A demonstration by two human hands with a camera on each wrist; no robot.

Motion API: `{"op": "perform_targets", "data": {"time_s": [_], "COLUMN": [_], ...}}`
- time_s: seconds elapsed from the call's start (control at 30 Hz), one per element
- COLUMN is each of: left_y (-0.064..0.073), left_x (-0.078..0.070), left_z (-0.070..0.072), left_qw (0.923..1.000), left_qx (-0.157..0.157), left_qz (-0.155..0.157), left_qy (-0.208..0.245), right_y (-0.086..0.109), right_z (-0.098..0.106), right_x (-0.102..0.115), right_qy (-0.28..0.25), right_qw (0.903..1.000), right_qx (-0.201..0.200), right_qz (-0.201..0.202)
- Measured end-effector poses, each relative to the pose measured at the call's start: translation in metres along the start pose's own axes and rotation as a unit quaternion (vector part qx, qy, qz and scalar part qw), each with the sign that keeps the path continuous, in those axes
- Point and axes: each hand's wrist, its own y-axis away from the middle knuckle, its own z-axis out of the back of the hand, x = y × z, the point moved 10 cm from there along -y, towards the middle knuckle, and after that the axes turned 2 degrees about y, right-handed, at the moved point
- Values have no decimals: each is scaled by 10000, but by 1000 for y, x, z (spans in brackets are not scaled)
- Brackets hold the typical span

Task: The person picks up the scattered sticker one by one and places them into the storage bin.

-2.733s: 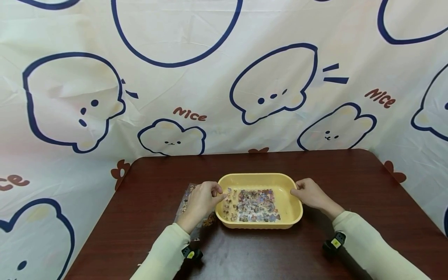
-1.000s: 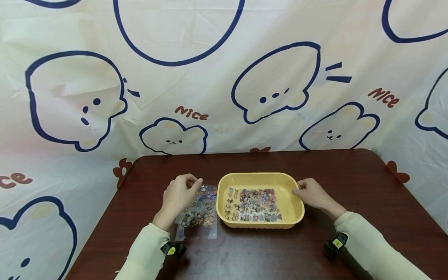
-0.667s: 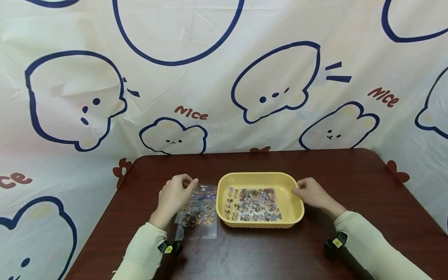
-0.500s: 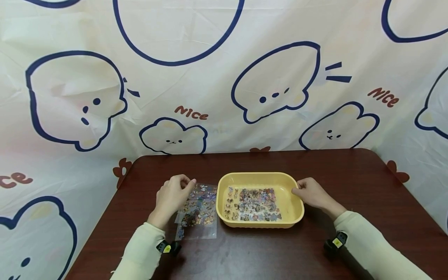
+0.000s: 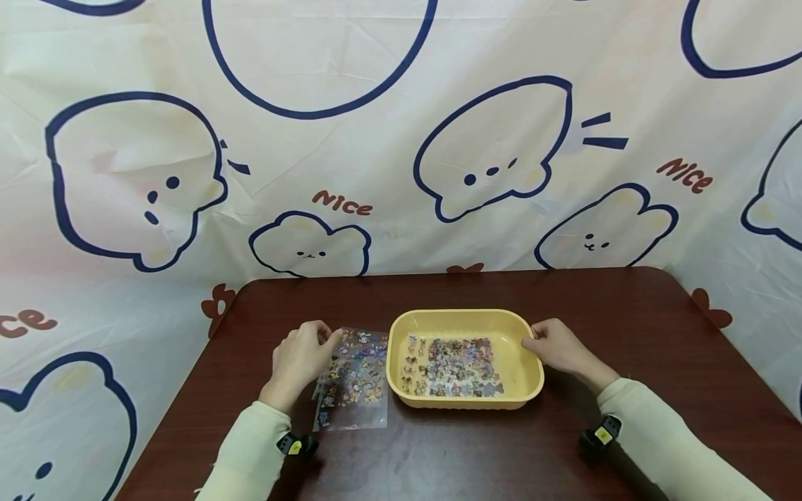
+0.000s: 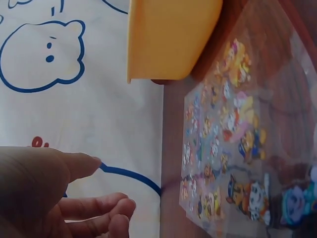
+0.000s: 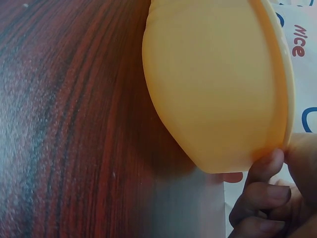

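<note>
In the head view my right hand [image 5: 557,348] pinches the right rim of a yellow plastic tray [image 5: 519,348]. Its thumb is over the rim and its fingers lie below, as the right wrist view shows. Small colourful cartoon stickers [image 5: 460,365] cover part of the tray's floor, densest in the middle. Left of the tray lie overlapping clear sticker sheets [image 5: 357,379] printed with cartoon figures. My left hand [image 5: 302,358] is at their upper left edge, fingers loosely bent. In the left wrist view a gap shows between its thumb and fingers [image 6: 119,206], with nothing in it.
Everything lies on a dark reddish-brown table [image 5: 476,452]. A pale cloth backdrop [image 5: 388,153] with blue cartoon outlines stands behind it. Each wrist wears a small black camera [image 5: 598,435].
My left hand has moved from the tray's left rim leftward, then a little lower, uncovering the sticker sheets. The right hand stays on the tray's rim.
</note>
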Motion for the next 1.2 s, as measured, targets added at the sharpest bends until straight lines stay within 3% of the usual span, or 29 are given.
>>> {"op": "perform_targets", "data": {"time_s": [0.27, 0.6, 0.9, 1.2], "left_y": [1, 3, 6, 4], "left_x": [11, 29, 36, 35], "left_z": [-9, -31, -41, -41], "left_qw": [9977, 9895, 9861, 9907], "left_qx": [292, 768, 1069, 1011], "left_qz": [-37, 246, 401, 345], "left_qy": [-608, -1202, -1209, -846], "right_y": [-1, -1, 1, 1], "right_z": [1, 0, 1, 0], "right_x": [0, -3, 1, 0], "right_qy": [45, 33, 5, -2], "right_qw": [10000, 10000, 10000, 10000], "right_qx": [-17, -15, -47, -21], "right_qz": [76, 47, 21, -38]}}
